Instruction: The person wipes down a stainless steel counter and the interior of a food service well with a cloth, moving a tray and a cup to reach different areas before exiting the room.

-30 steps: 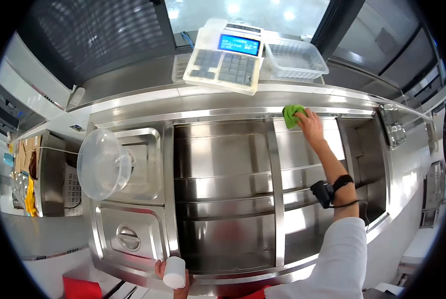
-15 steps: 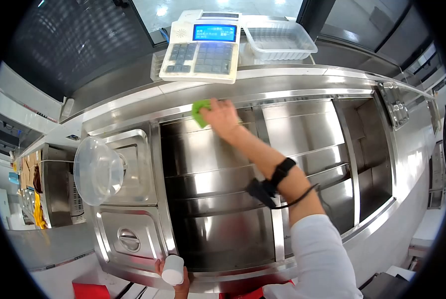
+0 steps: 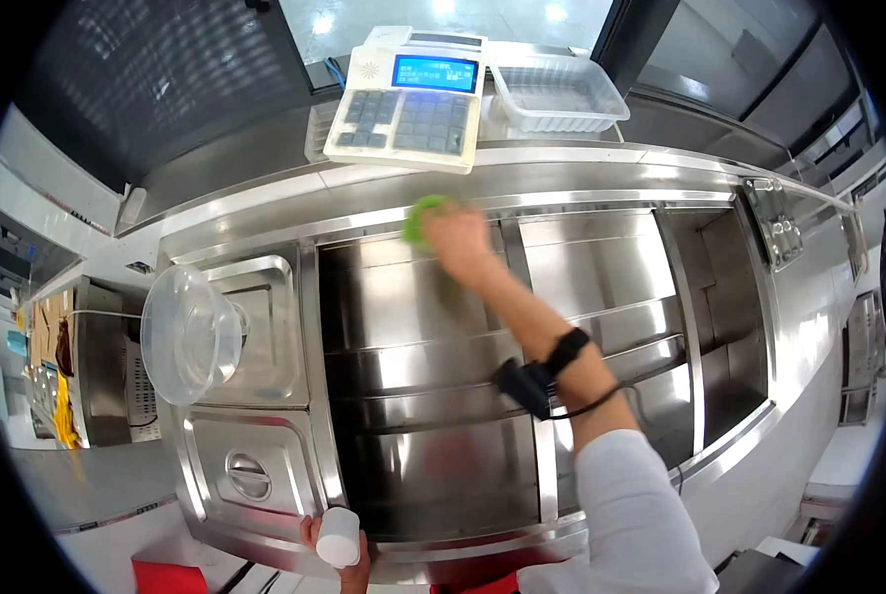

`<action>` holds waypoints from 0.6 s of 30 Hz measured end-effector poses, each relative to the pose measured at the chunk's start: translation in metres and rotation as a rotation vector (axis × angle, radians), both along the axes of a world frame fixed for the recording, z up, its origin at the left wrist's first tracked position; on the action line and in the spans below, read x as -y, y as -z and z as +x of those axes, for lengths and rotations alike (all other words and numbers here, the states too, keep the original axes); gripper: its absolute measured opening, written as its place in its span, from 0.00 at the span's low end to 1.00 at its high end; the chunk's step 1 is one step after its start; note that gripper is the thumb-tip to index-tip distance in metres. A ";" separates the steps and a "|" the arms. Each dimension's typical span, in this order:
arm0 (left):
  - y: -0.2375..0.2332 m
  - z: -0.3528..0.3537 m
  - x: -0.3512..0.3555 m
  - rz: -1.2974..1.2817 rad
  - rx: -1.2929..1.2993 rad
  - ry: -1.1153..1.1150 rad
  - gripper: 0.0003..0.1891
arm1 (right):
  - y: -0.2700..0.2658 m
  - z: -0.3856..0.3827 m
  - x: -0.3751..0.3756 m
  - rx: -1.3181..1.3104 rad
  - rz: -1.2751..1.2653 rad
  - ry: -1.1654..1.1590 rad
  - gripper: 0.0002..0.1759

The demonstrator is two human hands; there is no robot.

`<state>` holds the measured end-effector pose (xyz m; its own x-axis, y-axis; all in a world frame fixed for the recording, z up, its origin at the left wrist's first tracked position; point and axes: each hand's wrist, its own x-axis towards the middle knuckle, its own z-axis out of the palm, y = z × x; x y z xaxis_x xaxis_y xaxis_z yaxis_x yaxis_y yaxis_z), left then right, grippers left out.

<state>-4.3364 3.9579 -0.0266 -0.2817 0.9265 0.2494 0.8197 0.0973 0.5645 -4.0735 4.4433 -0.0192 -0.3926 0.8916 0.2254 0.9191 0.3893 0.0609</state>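
My right hand is closed on a bright green cloth, at the back rim of the steel counter. Motion blurs the fingers and the cloth a little. Below that arm is a wide steel well with ledges inside it. At the front edge, low in view, my left hand is wrapped round a white, smooth, cylinder-shaped thing, whose exact kind I cannot make out. That hand is partly hidden behind it.
Two steel lids lie on the left, a clear plastic bowl tilted on the rear one. Behind the counter stand a keypad machine with a lit blue screen and a clear plastic tray. Steel dividers separate the wells at right.
My right hand has moved slightly right along the back rim with the green cloth. The left hand keeps its hold on the white cylinder. The view has shifted a little.
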 end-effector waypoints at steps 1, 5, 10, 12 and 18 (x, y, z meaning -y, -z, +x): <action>0.004 0.001 0.000 -0.002 0.066 -0.037 0.34 | 0.004 -0.024 -0.002 -0.042 0.048 -0.009 0.06; 0.010 0.000 0.006 -0.013 0.123 -0.097 0.33 | 0.012 0.017 -0.010 -0.039 -0.019 -0.037 0.08; 0.004 -0.005 0.005 -0.067 -0.060 -0.008 0.34 | -0.007 0.158 -0.001 -0.079 -0.062 0.356 0.11; -0.017 -0.001 -0.005 -0.101 -0.204 0.027 0.34 | -0.009 0.200 0.001 -0.062 -0.022 0.424 0.12; -0.002 -0.004 0.008 -0.102 -0.118 -0.034 0.34 | 0.063 0.165 -0.036 -0.390 0.466 0.579 0.15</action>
<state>-4.3400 3.9499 -0.0245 -0.2874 0.9392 0.1880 0.8749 0.1776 0.4506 -3.9082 4.4793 -0.0826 0.2806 0.7105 0.6454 0.9546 -0.1366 -0.2646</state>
